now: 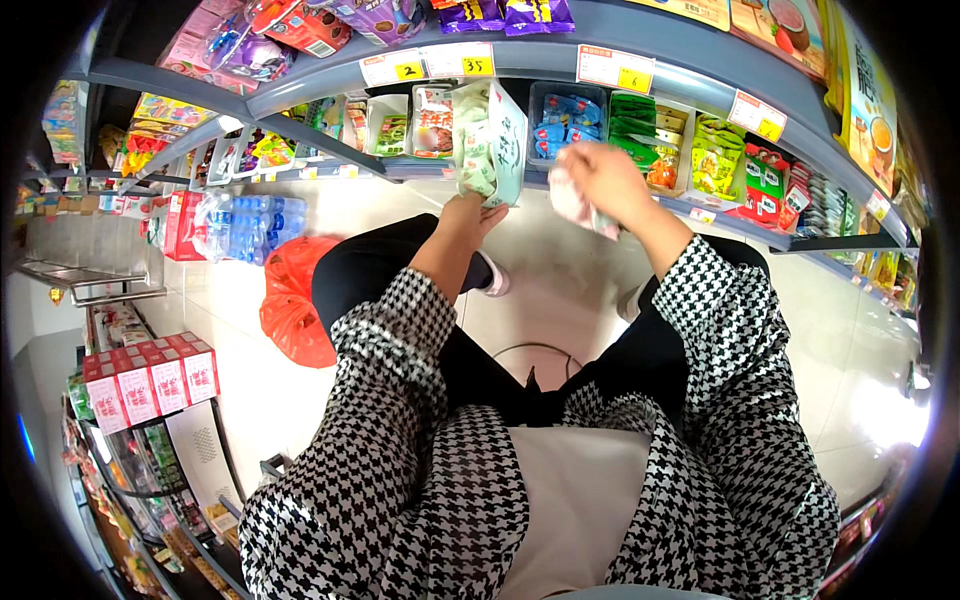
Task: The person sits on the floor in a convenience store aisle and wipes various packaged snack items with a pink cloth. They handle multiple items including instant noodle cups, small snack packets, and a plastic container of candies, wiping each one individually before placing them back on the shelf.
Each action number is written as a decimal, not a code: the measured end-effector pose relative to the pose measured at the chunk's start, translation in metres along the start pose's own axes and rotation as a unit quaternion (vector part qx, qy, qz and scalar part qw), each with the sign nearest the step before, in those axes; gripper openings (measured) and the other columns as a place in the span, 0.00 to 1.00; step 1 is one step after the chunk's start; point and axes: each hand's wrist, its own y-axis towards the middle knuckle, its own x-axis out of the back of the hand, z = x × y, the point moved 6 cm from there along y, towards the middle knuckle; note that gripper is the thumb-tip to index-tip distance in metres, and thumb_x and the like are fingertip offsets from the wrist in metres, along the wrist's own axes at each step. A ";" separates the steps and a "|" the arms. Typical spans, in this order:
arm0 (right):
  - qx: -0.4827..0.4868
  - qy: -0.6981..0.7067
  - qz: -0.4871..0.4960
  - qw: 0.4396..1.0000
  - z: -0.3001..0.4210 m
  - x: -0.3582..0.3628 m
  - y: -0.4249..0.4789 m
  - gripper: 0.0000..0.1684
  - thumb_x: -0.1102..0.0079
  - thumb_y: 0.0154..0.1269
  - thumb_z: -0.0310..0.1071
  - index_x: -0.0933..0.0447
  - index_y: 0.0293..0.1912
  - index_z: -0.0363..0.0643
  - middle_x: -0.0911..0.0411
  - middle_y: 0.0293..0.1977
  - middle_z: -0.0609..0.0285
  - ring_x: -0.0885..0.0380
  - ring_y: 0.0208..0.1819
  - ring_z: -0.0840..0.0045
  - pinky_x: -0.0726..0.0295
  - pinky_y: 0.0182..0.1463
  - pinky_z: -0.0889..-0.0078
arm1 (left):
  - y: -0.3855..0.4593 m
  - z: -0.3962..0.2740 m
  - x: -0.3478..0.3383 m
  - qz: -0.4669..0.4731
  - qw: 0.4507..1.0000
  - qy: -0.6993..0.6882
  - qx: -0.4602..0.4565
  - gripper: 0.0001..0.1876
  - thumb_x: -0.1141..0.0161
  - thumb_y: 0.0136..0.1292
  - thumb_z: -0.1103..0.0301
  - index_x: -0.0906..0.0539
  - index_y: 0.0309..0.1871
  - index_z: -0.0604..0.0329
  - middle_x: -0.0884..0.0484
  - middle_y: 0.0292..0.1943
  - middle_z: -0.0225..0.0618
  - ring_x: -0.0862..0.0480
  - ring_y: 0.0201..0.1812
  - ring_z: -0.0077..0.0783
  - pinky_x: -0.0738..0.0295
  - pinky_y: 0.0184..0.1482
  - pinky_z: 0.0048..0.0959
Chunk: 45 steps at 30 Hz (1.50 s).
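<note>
My left hand (469, 217) grips the near end of a pale green and white display box (510, 150), which holds small wrapped packets (476, 142) and sits tilted at the lower shelf. To its right, my right hand (604, 184) is blurred and closed on a crumpled pink and white cloth (574, 199). Just beyond that hand stands a clear bin of blue packets (562, 120). Green packets (631, 127) lie to the right of this bin, and a white box of red-labelled snack packets (433, 124) is left of the display box.
An upper shelf edge (532, 60) with price tags overhangs the lower row. On the floor at the left are a red plastic bag (296, 300) and shrink-wrapped water bottles (251, 225). Stacked pink and white cartons (154, 382) stand farther left.
</note>
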 end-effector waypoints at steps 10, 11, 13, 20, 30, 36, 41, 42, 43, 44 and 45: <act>0.008 0.445 -0.199 0.873 -0.029 0.011 0.027 0.25 0.36 0.68 0.41 0.24 0.56 0.33 0.19 0.47 0.59 0.21 0.45 0.79 0.22 0.49 0.76 | -0.124 -0.011 -0.012 0.119 0.990 -0.005 0.071 0.18 0.60 0.74 0.76 0.33 0.63 0.74 0.22 0.54 0.52 0.16 0.49 0.43 0.17 0.55 0.35; 0.023 0.421 -0.218 0.880 -0.024 0.011 0.022 0.26 0.34 0.66 0.39 0.26 0.58 0.33 0.19 0.48 0.57 0.21 0.46 0.78 0.22 0.51 0.76 | -0.129 -0.010 -0.014 0.122 0.990 -0.004 0.070 0.18 0.60 0.73 0.76 0.33 0.63 0.74 0.22 0.54 0.52 0.16 0.49 0.43 0.17 0.55 0.35; 0.054 0.371 -0.253 0.892 -0.008 0.010 0.006 0.29 0.32 0.63 0.35 0.28 0.60 0.34 0.20 0.50 0.55 0.21 0.49 0.77 0.22 0.55 0.76 | -0.135 -0.006 -0.018 0.126 0.990 -0.003 0.066 0.18 0.59 0.72 0.77 0.33 0.63 0.75 0.21 0.55 0.53 0.16 0.49 0.42 0.17 0.54 0.35; 0.167 0.166 -0.113 0.965 0.040 -0.031 -0.047 0.29 0.38 0.55 0.26 0.27 0.58 0.39 0.26 0.52 0.47 0.26 0.56 0.56 0.26 0.61 0.62 | -0.125 -0.006 -0.028 0.106 0.994 -0.014 0.011 0.18 0.53 0.74 0.73 0.32 0.64 0.70 0.22 0.56 0.45 0.18 0.52 0.40 0.18 0.56 0.35; 0.127 0.162 0.019 0.978 0.031 -0.023 -0.059 0.23 0.34 0.61 0.36 0.23 0.56 0.48 0.19 0.46 0.53 0.19 0.48 0.65 0.20 0.51 0.66 | -0.114 -0.007 -0.034 0.086 0.995 -0.057 -0.005 0.17 0.55 0.71 0.78 0.35 0.60 0.74 0.23 0.55 0.50 0.17 0.51 0.42 0.17 0.55 0.36; 0.060 0.214 -0.062 0.973 0.000 0.010 -0.025 0.24 0.37 0.67 0.55 0.17 0.45 0.42 0.16 0.35 0.55 0.17 0.39 0.72 0.20 0.46 0.71 | -0.111 0.002 -0.046 0.097 0.994 0.007 -0.047 0.21 0.58 0.71 0.79 0.38 0.66 0.71 0.24 0.58 0.49 0.18 0.54 0.44 0.18 0.57 0.39; -0.082 0.108 0.014 0.991 -0.007 0.012 -0.021 0.25 0.32 0.63 0.53 0.18 0.37 0.38 0.19 0.30 0.63 0.24 0.33 0.83 0.24 0.39 0.75 | -0.108 0.024 -0.053 0.092 0.993 0.060 -0.040 0.22 0.59 0.68 0.82 0.41 0.66 0.70 0.27 0.60 0.52 0.18 0.54 0.48 0.18 0.58 0.40; -0.093 0.115 0.008 0.989 -0.012 0.010 -0.021 0.24 0.32 0.62 0.52 0.17 0.37 0.38 0.19 0.30 0.63 0.24 0.32 0.82 0.23 0.38 0.74 | -0.109 0.027 -0.056 0.092 0.993 0.062 -0.043 0.22 0.59 0.69 0.82 0.41 0.66 0.70 0.27 0.60 0.52 0.18 0.54 0.48 0.18 0.58 0.40; -0.103 0.121 0.003 0.987 -0.017 0.009 -0.021 0.22 0.32 0.62 0.51 0.17 0.37 0.38 0.19 0.30 0.62 0.23 0.31 0.82 0.23 0.38 0.73 | -0.109 0.030 -0.059 0.093 0.993 0.063 -0.045 0.22 0.59 0.69 0.82 0.40 0.66 0.70 0.27 0.60 0.52 0.18 0.54 0.48 0.18 0.58 0.40; -0.102 0.123 -0.019 0.987 -0.022 0.010 -0.021 0.23 0.33 0.59 0.52 0.17 0.35 0.38 0.19 0.29 0.58 0.21 0.31 0.73 0.22 0.38 0.69 | -0.108 0.031 -0.061 0.092 0.992 0.062 -0.052 0.22 0.58 0.69 0.82 0.40 0.66 0.69 0.27 0.60 0.51 0.18 0.55 0.46 0.18 0.57 0.40; -0.101 0.124 -0.040 0.986 -0.023 0.011 -0.022 0.24 0.34 0.56 0.54 0.17 0.33 0.38 0.18 0.29 0.53 0.19 0.31 0.65 0.21 0.38 0.65 | -0.108 0.032 -0.061 0.092 0.992 0.060 -0.056 0.22 0.57 0.69 0.82 0.40 0.66 0.69 0.27 0.60 0.50 0.18 0.55 0.45 0.18 0.57 0.39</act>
